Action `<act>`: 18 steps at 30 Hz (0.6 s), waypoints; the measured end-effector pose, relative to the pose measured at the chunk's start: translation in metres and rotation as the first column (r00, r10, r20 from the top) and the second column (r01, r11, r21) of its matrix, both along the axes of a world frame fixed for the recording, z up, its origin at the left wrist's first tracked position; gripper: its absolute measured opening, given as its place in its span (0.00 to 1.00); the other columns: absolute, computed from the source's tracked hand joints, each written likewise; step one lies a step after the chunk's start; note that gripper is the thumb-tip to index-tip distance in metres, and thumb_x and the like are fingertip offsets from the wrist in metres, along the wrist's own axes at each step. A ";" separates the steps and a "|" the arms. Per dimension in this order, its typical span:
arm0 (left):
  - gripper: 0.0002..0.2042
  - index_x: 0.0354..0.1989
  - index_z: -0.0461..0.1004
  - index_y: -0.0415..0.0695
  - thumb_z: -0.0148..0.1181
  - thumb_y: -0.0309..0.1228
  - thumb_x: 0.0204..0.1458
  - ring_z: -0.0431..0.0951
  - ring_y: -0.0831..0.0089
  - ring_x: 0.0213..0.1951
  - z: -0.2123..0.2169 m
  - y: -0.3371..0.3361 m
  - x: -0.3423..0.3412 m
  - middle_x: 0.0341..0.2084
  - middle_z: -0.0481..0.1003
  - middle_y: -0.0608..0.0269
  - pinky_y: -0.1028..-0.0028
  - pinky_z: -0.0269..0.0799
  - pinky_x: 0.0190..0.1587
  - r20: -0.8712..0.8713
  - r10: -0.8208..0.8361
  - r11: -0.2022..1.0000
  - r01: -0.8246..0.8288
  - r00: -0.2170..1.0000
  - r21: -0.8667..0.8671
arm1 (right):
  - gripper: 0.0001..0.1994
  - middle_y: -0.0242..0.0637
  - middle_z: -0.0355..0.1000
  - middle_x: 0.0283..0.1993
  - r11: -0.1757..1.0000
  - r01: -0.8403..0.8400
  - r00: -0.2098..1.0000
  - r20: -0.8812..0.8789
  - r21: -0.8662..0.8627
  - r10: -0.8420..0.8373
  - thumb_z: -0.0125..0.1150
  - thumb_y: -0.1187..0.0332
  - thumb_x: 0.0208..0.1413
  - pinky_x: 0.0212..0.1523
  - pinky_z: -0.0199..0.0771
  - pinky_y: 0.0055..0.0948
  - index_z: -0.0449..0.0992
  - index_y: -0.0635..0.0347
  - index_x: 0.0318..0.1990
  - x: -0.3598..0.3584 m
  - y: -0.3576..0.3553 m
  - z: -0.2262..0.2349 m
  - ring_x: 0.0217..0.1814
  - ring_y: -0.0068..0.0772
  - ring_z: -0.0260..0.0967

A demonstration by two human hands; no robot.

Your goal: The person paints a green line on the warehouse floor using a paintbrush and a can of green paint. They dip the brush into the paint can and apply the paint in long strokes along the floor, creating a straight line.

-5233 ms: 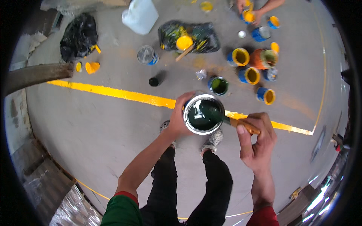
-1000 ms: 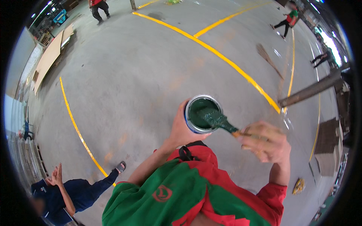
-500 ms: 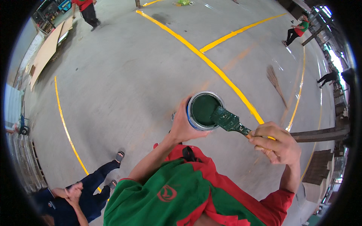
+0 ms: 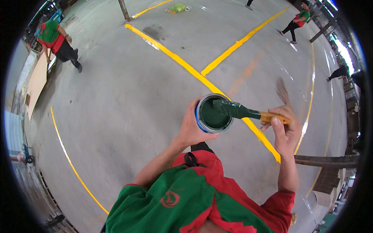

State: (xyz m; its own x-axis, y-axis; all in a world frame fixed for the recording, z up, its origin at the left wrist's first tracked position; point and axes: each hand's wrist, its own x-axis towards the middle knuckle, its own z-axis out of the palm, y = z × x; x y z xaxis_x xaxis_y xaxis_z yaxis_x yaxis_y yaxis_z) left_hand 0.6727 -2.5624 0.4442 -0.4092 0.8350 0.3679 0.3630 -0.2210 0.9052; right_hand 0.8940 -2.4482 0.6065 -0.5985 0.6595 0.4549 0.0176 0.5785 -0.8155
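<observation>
My left hand point(image 4: 194, 126) is closed around the side of a round can point(image 4: 201, 124) with a blue outside and a metal rim. Dark green paint point(image 4: 213, 118) fills the inside of the can. A flat paintbrush point(image 4: 246, 112) lies across the can's right rim, its green-coated bristles over the paint. Whether the bristle tips touch the paint is hard to tell. My right hand point(image 4: 286, 128) grips the brush's wooden handle between thumb and fingers, to the right of the can.
Yellow lines point(image 4: 176, 59) cross the grey concrete floor. Beyond my right hand lies a broom point(image 4: 283, 92). A person point(image 4: 57, 40) bends by leaning boards point(image 4: 38, 81) at far left; another person point(image 4: 298, 20) walks at far right. A dark beam point(image 4: 326, 161) juts in from the right.
The brush has swung to nearly level, with its handle higher and my right hand turned. My view has moved forward over the floor. The person at lower left is out of view.
</observation>
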 end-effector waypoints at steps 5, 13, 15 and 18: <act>0.56 0.67 0.55 0.38 0.84 0.36 0.25 0.70 0.58 0.63 -0.005 0.138 -0.070 0.59 0.68 0.52 0.61 0.64 0.66 0.008 0.031 0.997 -0.031 0.999 -0.067 | 0.13 0.44 0.77 0.31 0.938 0.206 0.978 0.079 -0.278 -0.191 0.58 0.68 0.66 0.25 0.78 0.24 0.78 0.73 0.43 -0.087 0.158 -0.023 0.26 0.27 0.75; 0.53 0.66 0.55 0.40 0.83 0.30 0.26 0.71 0.56 0.61 -0.006 0.282 -0.156 0.58 0.68 0.52 0.61 0.63 0.65 0.062 0.095 0.991 -0.100 0.994 0.085 | 0.12 0.41 0.78 0.31 0.934 0.245 0.965 0.159 -0.258 -0.209 0.60 0.68 0.66 0.23 0.78 0.24 0.79 0.73 0.43 -0.179 0.321 -0.006 0.24 0.27 0.76; 0.55 0.67 0.55 0.40 0.83 0.30 0.24 0.70 0.57 0.62 -0.014 0.319 -0.184 0.59 0.68 0.52 0.61 0.64 0.66 0.011 0.133 0.990 -0.134 0.991 0.047 | 0.12 0.41 0.77 0.30 0.927 0.305 0.947 0.177 -0.218 -0.270 0.59 0.68 0.66 0.22 0.77 0.24 0.79 0.72 0.43 -0.205 0.365 -0.005 0.24 0.27 0.76; 0.57 0.67 0.54 0.39 0.84 0.31 0.24 0.70 0.57 0.61 -0.027 0.385 -0.239 0.59 0.68 0.52 0.61 0.64 0.65 -0.021 0.141 0.990 -0.141 0.990 0.017 | 0.13 0.43 0.77 0.29 0.925 0.250 0.968 0.087 -0.286 -0.235 0.59 0.67 0.66 0.21 0.76 0.24 0.79 0.73 0.42 -0.254 0.436 -0.013 0.22 0.27 0.75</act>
State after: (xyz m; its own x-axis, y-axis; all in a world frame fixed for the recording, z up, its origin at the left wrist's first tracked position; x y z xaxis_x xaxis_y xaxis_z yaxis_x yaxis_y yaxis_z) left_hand 0.4337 -2.1779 0.4174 -0.5140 0.7635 0.3909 0.4116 -0.1803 0.8934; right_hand 0.6398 -2.0120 0.5938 -0.4204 0.8864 0.1937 0.1722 0.2876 -0.9421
